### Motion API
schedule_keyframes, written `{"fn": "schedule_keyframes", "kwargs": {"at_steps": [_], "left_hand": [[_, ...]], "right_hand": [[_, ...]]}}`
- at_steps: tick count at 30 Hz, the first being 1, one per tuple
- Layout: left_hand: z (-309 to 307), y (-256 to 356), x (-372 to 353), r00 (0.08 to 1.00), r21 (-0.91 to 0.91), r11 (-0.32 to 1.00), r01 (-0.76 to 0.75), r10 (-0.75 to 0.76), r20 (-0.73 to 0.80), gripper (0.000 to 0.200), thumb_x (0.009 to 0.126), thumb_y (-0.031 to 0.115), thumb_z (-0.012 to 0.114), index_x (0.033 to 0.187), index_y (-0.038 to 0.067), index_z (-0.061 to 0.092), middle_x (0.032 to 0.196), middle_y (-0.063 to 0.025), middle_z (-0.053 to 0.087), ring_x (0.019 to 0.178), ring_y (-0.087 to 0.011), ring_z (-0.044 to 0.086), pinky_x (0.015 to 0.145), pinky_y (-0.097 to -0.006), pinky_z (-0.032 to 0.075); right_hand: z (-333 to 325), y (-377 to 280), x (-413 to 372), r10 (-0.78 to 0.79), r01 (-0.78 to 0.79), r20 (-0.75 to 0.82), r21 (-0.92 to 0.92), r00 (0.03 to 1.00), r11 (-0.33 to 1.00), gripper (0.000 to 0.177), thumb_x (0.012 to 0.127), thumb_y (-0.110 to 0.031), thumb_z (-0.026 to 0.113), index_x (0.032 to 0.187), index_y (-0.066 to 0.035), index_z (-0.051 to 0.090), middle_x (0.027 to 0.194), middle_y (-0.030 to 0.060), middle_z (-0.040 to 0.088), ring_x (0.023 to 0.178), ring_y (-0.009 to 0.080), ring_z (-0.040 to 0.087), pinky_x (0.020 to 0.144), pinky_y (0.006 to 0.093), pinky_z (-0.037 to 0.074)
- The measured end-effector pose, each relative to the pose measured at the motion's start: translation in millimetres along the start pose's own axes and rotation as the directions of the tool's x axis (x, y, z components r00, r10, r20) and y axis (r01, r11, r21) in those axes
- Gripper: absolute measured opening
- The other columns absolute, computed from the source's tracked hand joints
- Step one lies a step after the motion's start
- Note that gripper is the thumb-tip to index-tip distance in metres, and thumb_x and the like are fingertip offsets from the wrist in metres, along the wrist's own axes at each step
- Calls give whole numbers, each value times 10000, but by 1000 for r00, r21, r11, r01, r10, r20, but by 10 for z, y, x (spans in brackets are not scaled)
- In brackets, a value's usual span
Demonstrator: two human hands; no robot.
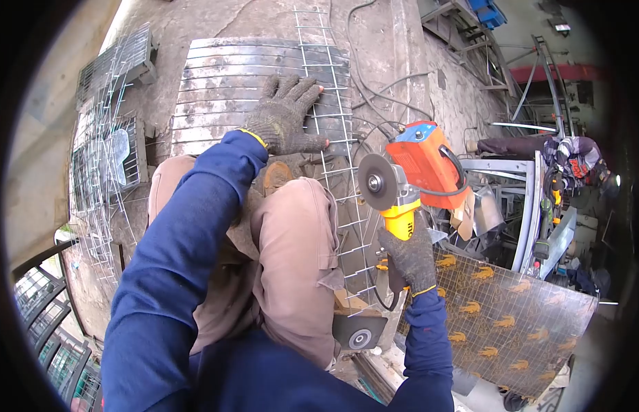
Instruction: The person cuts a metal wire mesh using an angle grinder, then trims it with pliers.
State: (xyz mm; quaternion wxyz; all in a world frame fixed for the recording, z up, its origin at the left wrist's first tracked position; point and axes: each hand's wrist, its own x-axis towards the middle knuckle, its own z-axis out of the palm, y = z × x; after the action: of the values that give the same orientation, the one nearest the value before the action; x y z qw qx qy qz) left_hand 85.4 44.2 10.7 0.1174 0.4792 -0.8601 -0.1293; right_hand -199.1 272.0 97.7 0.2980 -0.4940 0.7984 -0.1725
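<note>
My left hand [284,115], in a dark knit glove with bare fingertips, lies with fingers spread on a panel of grey metal slats [213,93]. Its thumb and index tip reach the edge of a long ladder-like strip of wire mesh [341,103], which overlaps the panel's right side. A yellow angle grinder [400,223] is gripped in my gloved right hand [411,261]. The grinder's dark cutting disc [376,181] points up and to the left, to the right of the mesh strip.
An orange welding machine [428,165] stands just beyond the grinder, with black cables around it. Metal grates [113,65] and loose mesh lie at left. On the right are a patterned sheet [498,323], metal frames [532,206] and another person [577,159] bending down.
</note>
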Motion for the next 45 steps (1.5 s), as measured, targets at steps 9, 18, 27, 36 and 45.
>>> {"fn": "schedule_keyframes", "kwargs": {"at_steps": [9, 18, 27, 36, 45], "left_hand": [[-12, -115, 27, 994, -100, 993, -59, 67, 85, 1123, 818, 741, 718, 1653, 116, 301, 1710, -175, 293, 1598, -410, 200, 1314, -557, 75], [-19, -96, 36, 994, -102, 994, -26, 37, 107, 1144, 785, 738, 737, 1658, 143, 299, 1719, -154, 279, 1604, -392, 191, 1315, -554, 70], [-42, -73, 30, 993, -108, 994, -3, 16, 121, 1146, 768, 720, 756, 1657, 153, 307, 1727, -130, 272, 1610, -354, 195, 1323, -521, 76], [-96, -60, 27, 990, -107, 994, 0, 16, 141, 1136, 775, 714, 752, 1655, 147, 311, 1731, -127, 265, 1612, -344, 194, 1325, -519, 83], [-56, -78, 17, 993, -113, 993, -29, 42, 112, 1142, 791, 728, 738, 1656, 124, 300, 1709, -161, 302, 1598, -385, 213, 1317, -547, 83]], "right_hand": [[149, 4, 76, -6, 7, 28, -15, 1000, 1000, 560, 814, -267, 867, 1228, -14, 586, 952, 89, 698, 774, 177, 677, 698, 347, 565], [213, -158, 89, 2, 0, 35, -54, 999, 999, 646, 806, -312, 871, 1285, 7, 579, 959, 110, 707, 769, 190, 683, 704, 363, 569], [231, -144, 98, 11, -8, 39, -71, 999, 997, 628, 806, -322, 864, 1272, -3, 589, 972, 113, 705, 786, 198, 686, 713, 375, 569], [232, -130, 109, -7, 10, 42, -68, 999, 998, 598, 805, -324, 866, 1240, -13, 599, 974, 111, 702, 808, 208, 688, 733, 384, 568], [249, -121, 101, -10, 12, 21, -96, 1000, 995, 602, 809, -331, 863, 1247, -13, 601, 996, 120, 709, 818, 218, 693, 743, 386, 566]]}}
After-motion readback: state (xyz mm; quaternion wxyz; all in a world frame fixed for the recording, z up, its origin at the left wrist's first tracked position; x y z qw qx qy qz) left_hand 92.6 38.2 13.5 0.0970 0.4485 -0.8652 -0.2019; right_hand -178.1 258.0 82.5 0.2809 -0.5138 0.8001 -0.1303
